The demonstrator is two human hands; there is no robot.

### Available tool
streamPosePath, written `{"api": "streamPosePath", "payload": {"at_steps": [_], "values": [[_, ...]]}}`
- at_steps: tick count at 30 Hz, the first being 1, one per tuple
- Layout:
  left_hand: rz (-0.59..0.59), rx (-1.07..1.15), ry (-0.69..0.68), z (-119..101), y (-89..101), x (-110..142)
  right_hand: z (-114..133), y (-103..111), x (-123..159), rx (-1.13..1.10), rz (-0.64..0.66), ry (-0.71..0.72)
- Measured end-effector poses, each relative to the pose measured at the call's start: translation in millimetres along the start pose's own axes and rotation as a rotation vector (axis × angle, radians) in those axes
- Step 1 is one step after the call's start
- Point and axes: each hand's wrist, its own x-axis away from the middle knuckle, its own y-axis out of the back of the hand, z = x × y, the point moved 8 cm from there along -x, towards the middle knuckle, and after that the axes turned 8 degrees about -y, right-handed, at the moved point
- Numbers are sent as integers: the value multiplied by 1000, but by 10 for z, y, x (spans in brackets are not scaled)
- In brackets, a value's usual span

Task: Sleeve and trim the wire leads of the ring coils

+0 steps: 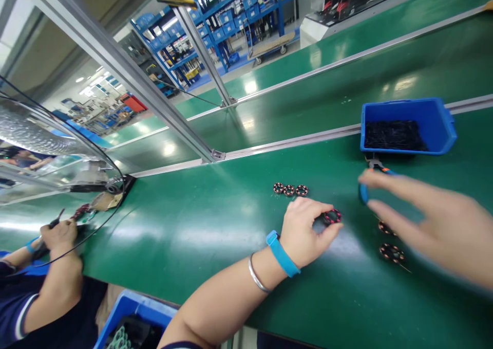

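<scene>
My left hand (306, 231), with a blue band and a silver bangle at the wrist, pinches a small ring-shaped motor stator (332, 216) with dark and pinkish-red parts. On the right, my right hand (427, 220) is smeared by motion, thumb and forefinger apart. Between their tips shows the blue handle of pliers (374, 162); whether they touch it I cannot tell. The pliers' metal jaws lie by the blue bin. Copper-wound stators (392, 253) rest under and beside my right hand, one partly hidden. Three more stators (288, 190) lie in a row beyond my left hand.
A blue bin (439, 128) with thin black pieces stands at the back right of the green table (185, 210). An aluminium post (154, 102) rises at the back. At left, a co-worker's hands (59, 236) work beside a black cable. Another blue bin (134, 302) sits below the front edge.
</scene>
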Motion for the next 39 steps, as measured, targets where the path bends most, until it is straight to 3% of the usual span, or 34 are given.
{"api": "streamPosePath", "payload": {"at_steps": [2,3,5,8,10,12,15,18,23,27,30,35,39], "values": [[65,-184,48,106,31,-52,-480,150,-371,216,-64,-261],[76,-270,77,147,65,-70,-708,117,-566,324,32,-368],[49,-391,96,146,138,-84,-1015,61,-952,378,115,-435],[19,-326,-38,-77,85,-52,-1418,-163,-1342,445,263,-539],[73,-148,-124,-250,-74,-6,-1629,-328,-1461,471,338,-577],[176,0,-103,-344,-277,23,-1778,-455,-1503,482,386,-580],[317,42,84,-334,-543,6,-1900,-540,-1483,483,412,-567],[376,21,235,-311,-682,-65,-1917,-529,-1429,466,400,-566],[521,115,182,-421,-815,-113,-1750,-376,-1422,401,317,-537],[517,65,157,-338,-684,-25,-1400,-100,-1313,288,195,-484],[467,33,118,-249,-514,71,-928,-23,-867,116,197,-406],[347,81,105,-137,-287,193,37,-228,113,-419,373,-199],[265,53,129,-113,-185,192,270,-275,283,-482,324,-151]]}}
